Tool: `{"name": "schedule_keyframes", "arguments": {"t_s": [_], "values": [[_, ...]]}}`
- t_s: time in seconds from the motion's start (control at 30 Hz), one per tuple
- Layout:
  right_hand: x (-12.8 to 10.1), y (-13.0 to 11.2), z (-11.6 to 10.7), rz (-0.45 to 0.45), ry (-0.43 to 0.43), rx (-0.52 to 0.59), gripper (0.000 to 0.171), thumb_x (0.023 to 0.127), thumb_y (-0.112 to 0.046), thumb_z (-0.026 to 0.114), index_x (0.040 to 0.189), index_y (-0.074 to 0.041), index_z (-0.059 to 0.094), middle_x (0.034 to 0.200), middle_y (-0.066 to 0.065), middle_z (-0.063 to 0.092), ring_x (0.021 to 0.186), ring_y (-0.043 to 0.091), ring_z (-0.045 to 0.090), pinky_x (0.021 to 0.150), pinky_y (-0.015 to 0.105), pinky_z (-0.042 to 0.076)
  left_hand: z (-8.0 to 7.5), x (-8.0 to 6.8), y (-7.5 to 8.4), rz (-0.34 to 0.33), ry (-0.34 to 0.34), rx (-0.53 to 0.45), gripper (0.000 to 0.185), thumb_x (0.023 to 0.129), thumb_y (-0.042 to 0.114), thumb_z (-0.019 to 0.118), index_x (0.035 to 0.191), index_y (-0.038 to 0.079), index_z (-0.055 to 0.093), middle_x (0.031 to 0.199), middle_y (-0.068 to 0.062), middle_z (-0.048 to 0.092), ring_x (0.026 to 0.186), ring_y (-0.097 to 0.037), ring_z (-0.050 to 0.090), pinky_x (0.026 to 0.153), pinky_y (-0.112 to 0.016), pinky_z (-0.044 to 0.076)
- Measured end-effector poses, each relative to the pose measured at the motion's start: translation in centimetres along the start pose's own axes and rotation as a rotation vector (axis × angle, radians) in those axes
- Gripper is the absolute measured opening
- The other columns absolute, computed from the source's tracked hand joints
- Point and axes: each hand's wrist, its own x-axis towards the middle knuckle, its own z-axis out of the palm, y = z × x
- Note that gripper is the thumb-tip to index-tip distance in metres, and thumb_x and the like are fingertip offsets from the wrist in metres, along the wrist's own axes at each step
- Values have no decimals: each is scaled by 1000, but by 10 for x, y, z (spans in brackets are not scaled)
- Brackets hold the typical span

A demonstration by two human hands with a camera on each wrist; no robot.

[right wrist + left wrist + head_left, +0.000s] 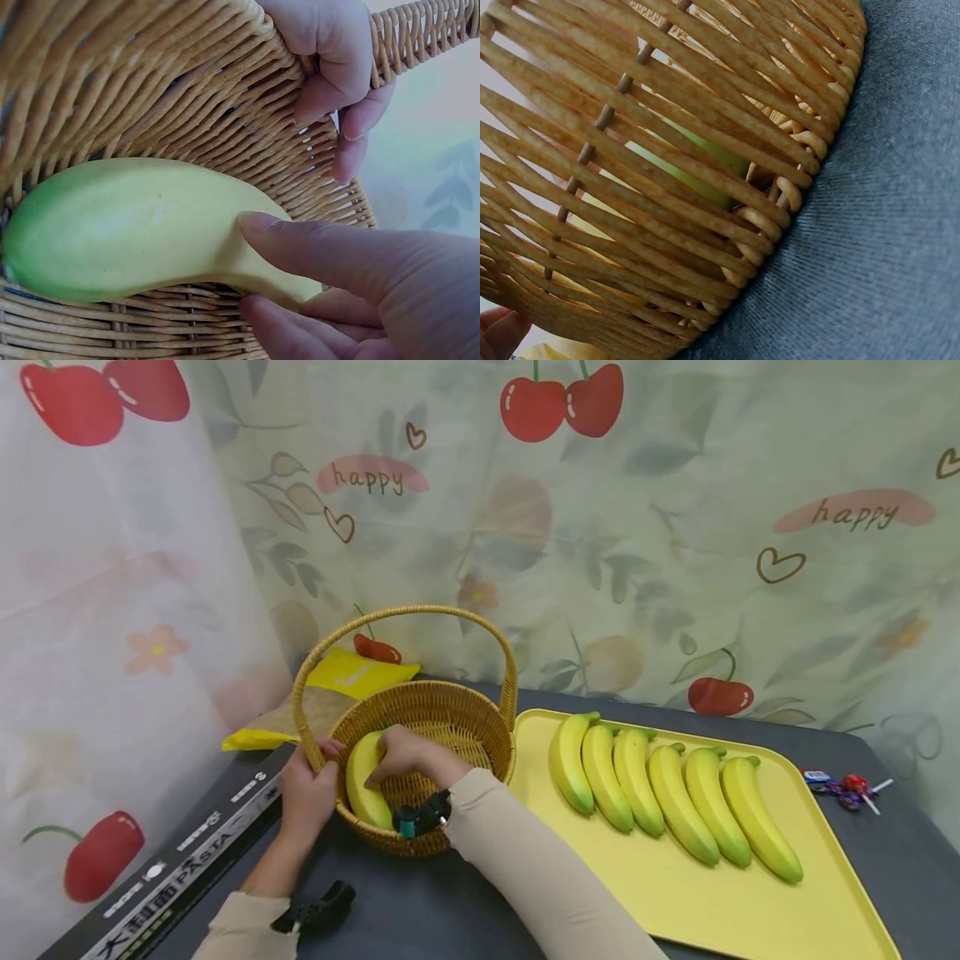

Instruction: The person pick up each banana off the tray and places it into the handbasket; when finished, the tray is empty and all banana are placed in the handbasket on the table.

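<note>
A woven wicker basket [457, 714] with a tall arched handle stands on the dark table. Inside it lies a yellow-green banana [362, 779] against the near left wall. My right hand [402, 753] reaches into the basket and holds this banana [142, 225] near its stem end between thumb and fingers. My left hand [309, 789] grips the basket rim where the handle meets it, its fingers [337, 67] curled over the weave. Through the basket wall [667, 165] the green of the banana [697, 169] shows.
A yellow tray [720, 893] to the right carries several bananas [675, 797] in a row. Wrapped lollipops [843, 787] lie by the tray's far right corner. A yellow packet [352, 675] sits behind the basket, a long dark pasta box [180, 864] to its left. A patterned curtain hangs behind.
</note>
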Motion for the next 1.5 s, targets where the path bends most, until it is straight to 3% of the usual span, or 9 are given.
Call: {"name": "schedule_keyframes", "arguments": {"t_s": [0.2, 0.47, 0.67, 0.87, 0.93, 1.0, 1.07, 1.17, 1.5], "values": [[-1, 4, 2, 30, 22, 50, 37, 74, -15, 77, 52, -10, 47, 46, -6, 28, 44, 7, 25, 44, 18, 23, 1, -2, 1, 0, -8, 1, 10, 77, -6, 49, 82, 1, 54, 91, -16, 67, 85, -12, 56, 75, -16, 38], [-1, 7, 0, 0, 17, 3, 42, 75, -16, 76, 50, -11, 43, 46, -6, 27, 44, 7, 24, 44, 18, 22, 2, -3, 3, -2, -12, -2, 9, 78, -5, 49, 83, 0, 54, 91, -16, 67, 85, -12, 56, 75, -16, 38], [-8, 7, -9, 15, 14, -3, 45, 81, -9, 68, 50, -12, 35, 50, -5, 21, 45, 8, 19, 45, 20, 21, 2, -3, 4, -24, -31, -1, 10, 79, -4, 48, 86, -1, 54, 94, -17, 67, 80, 6, 49, 74, -18, 37], [-28, 3, -30, -83, 31, 46, 42, 85, -9, 64, 52, -9, 39, 51, -5, 18, 46, 8, 15, 47, 21, 20, -1, -3, 6, -33, -29, -10, 9, 81, -4, 47, 87, -2, 54, 96, -18, 66, 79, 11, 46, 74, -16, 37], [-36, 2, -36, -106, 18, 53, 38, 86, -10, 63, 56, -4, 40, 53, -2, 20, 47, 11, 17, 49, 22, 21, -2, -3, 6, -41, -37, -1, 9, 82, -4, 47, 88, -2, 54, 97, -17, 66, 79, 9, 46, 73, -15, 37], [-45, 3, -40, -113, 19, 41, 22, 87, -12, 62, 70, 1, 60, 58, 1, 46, 51, 11, 40, 53, 20, 34, -3, -4, 5, -51, -44, 6, 9, 82, -3, 47, 88, -1, 53, 98, -17, 66, 80, 9, 47, 73, -15, 36], [-54, 4, -44, -112, 18, 37, 21, 88, -13, 61, 99, 3, 67, 88, 9, 66, 74, 15, 60, 67, 22, 47, -3, -4, 5, -57, -46, 8, 9, 82, -4, 47, 88, -1, 53, 98, -17, 66, 80, 8, 47, 73, -15, 36], [-66, 8, -46, -103, 21, 46, 40, 89, -15, 60, 126, -2, 56, 136, 13, 51, 119, 24, 55, 94, 32, 47, -4, -5, 5, -55, -41, 12, 9, 82, -4, 47, 88, -1, 53, 98, -16, 66, 80, 8, 46, 73, -16, 36], [-100, 29, -43, -114, 120, 70, 51, 90, -23, 60, 135, -5, 46, 141, 11, 47, 122, 24, 53, 96, 35, 46, -2, -4, 5, -49, -43, 6, 8, 82, -3, 48, 88, -1, 53, 97, -16, 66, 78, 10, 46, 73, -15, 37]]}}
